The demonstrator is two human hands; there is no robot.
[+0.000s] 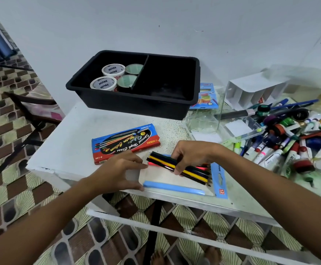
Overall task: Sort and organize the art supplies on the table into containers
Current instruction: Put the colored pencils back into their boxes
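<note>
White table (75, 131): black bin (136, 101) holds tape rolls (113, 69).

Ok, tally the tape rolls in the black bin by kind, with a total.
White printed tape rolls: 2
Green-cored tape rolls: 2
Total: 4, all in the left compartment of the black bin; the right compartment looks empty.
</note>
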